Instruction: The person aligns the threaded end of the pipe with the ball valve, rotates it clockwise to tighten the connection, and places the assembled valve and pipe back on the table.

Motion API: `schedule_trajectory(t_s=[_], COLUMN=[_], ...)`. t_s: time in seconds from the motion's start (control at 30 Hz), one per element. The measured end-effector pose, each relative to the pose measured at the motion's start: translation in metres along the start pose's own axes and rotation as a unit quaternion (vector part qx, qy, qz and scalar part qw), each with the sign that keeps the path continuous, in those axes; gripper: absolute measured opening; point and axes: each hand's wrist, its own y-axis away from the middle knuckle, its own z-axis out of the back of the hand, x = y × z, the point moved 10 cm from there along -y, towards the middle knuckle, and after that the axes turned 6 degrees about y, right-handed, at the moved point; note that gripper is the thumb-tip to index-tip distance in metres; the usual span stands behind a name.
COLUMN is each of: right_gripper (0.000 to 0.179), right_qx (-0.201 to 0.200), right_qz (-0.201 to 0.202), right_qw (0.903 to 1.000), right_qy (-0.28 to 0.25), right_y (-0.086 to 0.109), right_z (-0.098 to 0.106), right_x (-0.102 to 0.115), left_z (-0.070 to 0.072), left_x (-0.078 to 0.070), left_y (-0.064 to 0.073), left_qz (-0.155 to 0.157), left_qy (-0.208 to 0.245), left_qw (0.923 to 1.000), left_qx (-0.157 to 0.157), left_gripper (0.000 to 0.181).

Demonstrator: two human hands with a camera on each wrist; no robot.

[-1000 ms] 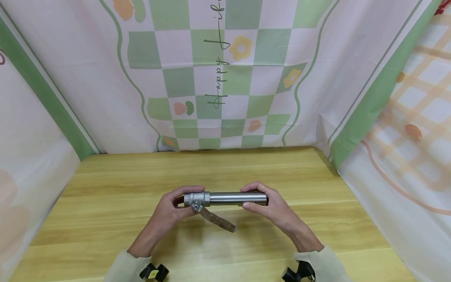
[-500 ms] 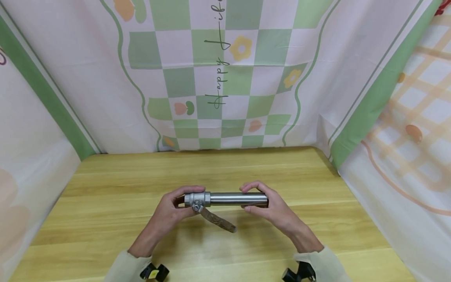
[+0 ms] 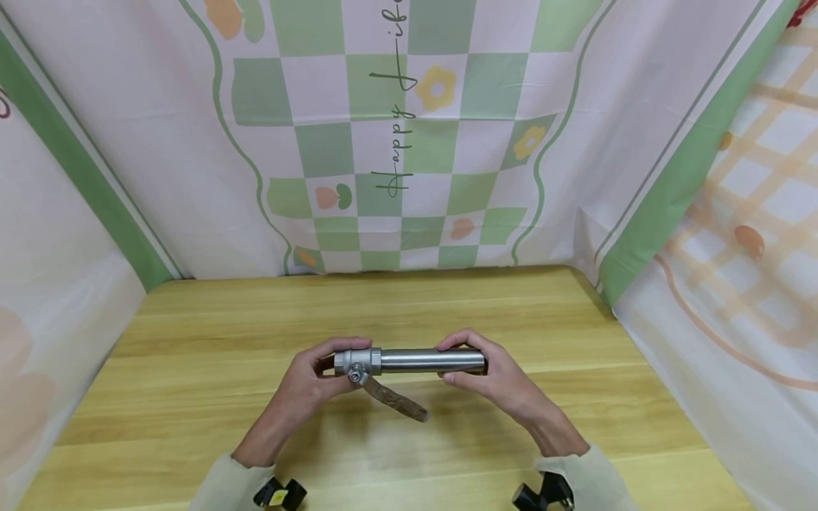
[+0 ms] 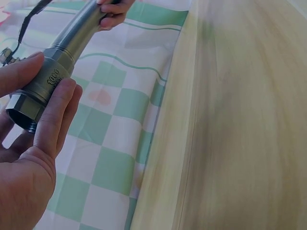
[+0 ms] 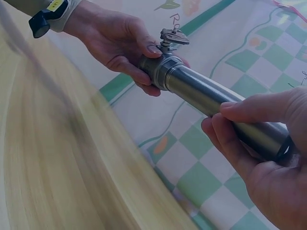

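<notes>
A metal ball valve (image 3: 359, 360) is joined end to end with a smooth steel pipe (image 3: 415, 360), and both are held level above the table. My left hand (image 3: 307, 383) grips the valve body between thumb and fingers; in the left wrist view its hexagonal open end (image 4: 24, 110) faces the palm. The valve's worn brown lever (image 3: 396, 401) slants down toward the right. At the pipe's far end my right hand (image 3: 501, 376) holds it, thumb on the near side and fingers on the far side. In the right wrist view the joint (image 5: 165, 72) shows between the hands.
A wood-grain table (image 3: 224, 319) lies below the hands. Behind it hangs a green and white checked cloth (image 3: 377, 149), with more printed cloth (image 3: 735, 298) at the right side. A black wrist camera (image 3: 543, 492) sits on each sleeve.
The right fingers shift slightly on the pipe: they lift a little half a second ago and rest on it again now. The left hand and the valve stay in place.
</notes>
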Motion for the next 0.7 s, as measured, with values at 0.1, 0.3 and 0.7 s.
schedule_trajectory(t_s=[0.1, 0.3, 0.7], right_gripper=[0.038, 0.038, 0.038], right_qx=[0.0, -0.004, -0.011], right_qz=[-0.002, -0.004, -0.012], right_qw=[1.0, 0.9999, 0.9997], right_qy=[0.002, 0.01, 0.019], right_y=[0.0001, 0.0002, 0.0002], right_z=[0.0001, 0.0005, 0.001], right_x=[-0.0006, -0.0017, -0.0039], left_z=[0.0003, 0.0008, 0.0013], left_x=[-0.0003, -0.0008, -0.001], left_y=[0.0002, 0.0, 0.0], left_qz=[0.0, -0.003, 0.0], left_qy=[0.0, 0.001, 0.003], left_qw=[1.0, 1.0, 1.0], left_qx=[-0.001, -0.003, -0.003], left_gripper=[0.052, 0.053, 0.053])
